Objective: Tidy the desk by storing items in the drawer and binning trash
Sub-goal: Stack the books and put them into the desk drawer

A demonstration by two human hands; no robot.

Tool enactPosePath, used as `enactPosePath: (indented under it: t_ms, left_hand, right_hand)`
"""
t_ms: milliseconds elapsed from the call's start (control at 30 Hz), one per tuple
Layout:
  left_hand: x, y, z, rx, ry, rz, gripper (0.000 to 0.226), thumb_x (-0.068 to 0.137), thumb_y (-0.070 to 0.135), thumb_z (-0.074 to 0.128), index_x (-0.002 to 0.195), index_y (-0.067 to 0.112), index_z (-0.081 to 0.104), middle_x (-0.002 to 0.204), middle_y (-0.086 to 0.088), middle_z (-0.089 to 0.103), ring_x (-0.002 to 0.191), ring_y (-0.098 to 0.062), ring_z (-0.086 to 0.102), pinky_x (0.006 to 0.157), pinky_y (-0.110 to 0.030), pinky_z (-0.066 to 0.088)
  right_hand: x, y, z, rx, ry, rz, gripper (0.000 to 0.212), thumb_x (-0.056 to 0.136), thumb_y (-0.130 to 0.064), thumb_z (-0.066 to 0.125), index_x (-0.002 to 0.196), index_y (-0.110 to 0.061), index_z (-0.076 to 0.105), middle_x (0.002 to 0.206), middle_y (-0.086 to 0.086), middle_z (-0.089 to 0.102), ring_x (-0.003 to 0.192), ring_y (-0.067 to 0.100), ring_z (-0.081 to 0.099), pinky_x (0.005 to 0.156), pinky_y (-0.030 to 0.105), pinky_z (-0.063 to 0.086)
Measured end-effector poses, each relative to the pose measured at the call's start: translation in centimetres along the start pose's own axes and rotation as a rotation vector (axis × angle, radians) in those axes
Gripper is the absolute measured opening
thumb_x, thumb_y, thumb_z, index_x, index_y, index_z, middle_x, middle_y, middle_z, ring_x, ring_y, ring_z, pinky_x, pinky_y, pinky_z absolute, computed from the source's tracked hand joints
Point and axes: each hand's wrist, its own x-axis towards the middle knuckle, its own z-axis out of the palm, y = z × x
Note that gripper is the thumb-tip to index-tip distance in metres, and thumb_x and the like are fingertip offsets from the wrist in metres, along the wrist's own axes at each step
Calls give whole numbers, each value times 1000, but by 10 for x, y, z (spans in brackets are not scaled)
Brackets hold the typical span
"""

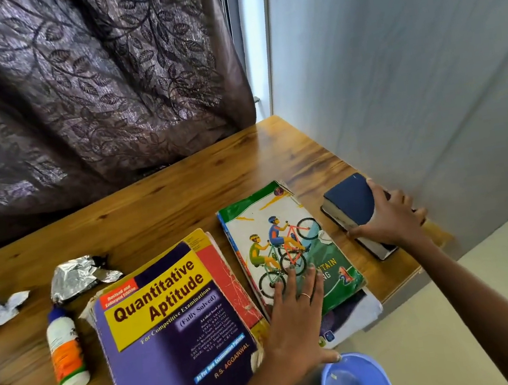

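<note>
Left hand [294, 313] pressing flat on cycling book [288, 239]; right hand [392, 219], at three o'clock, gripping blue book [349, 202].

A single head-worn wide-angle view looks forward and steeply down from close above the wooden desk [163, 204], with the left hand [297, 312] low at centre, the right hand [392, 219] beyond it toward the wall [406, 59].

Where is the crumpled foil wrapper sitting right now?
In the head view the foil wrapper lies on the left half of the desk, just behind the glue bottle and beside the top-left corner of the Quantitative Aptitude book.
</note>
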Motion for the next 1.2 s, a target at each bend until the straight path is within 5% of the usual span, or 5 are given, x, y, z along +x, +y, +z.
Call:
enactPosePath:
  t_ms: [400, 633, 867, 1067, 1200]
  left_hand:
    - [-1, 1, 3, -46, 43, -1, 123, 72, 67, 62, 147, 17, -21, 156, -2, -25, 143, -31, -21, 114, -45, -12]
    - [-3, 4, 13, -96, 138, -34, 120, 75, 58, 67, 147, 21, -22, 156, 0, -24, 144, -29, -19, 109, -41, -19]
    - [-5, 9, 13, -111, 181, -65, 119, 74, 60, 66, 137, 29, -30, 156, -1, -24, 144, -29, -18, 105, -40, -24]
    - [-3, 10, 25, -59, 227, -80, 118, 67, 63, 68, 144, 23, -11, 159, -5, 11, 143, -32, 20, 112, -47, -7]
    - [-3, 17, 33, -64, 274, -117, 124, 39, 77, 71, 140, 13, 37, 136, -4, 54, 119, -26, 57, 102, -43, 41]
  right_hand:
    - [-33, -49, -60, 335, 107, -129, 109, 59, -58, 77, 143, -36, 10, 135, 15, 33, 124, 35, 34, 100, 55, 30]
    - [-72, -82, -86, 741, -108, -411, 111, 34, -66, 74, 132, -49, 25, 135, -9, 39, 119, 23, 47, 93, 53, 47]
    - [-81, -88, -130, 1024, -422, -521, 99, 50, -35, 87, 131, -46, 30, 115, -2, 57, 88, 25, 69, 78, 45, 58]
    - [-58, -96, -33, 889, -391, -210, 106, 44, -46, 85, 135, -35, 32, 127, 6, 50, 108, 29, 55, 90, 50, 51]
    - [-61, -98, 11, 500, -175, -194, 99, 56, -58, 75, 137, -29, 26, 125, 12, 36, 120, 34, 36, 100, 51, 38]
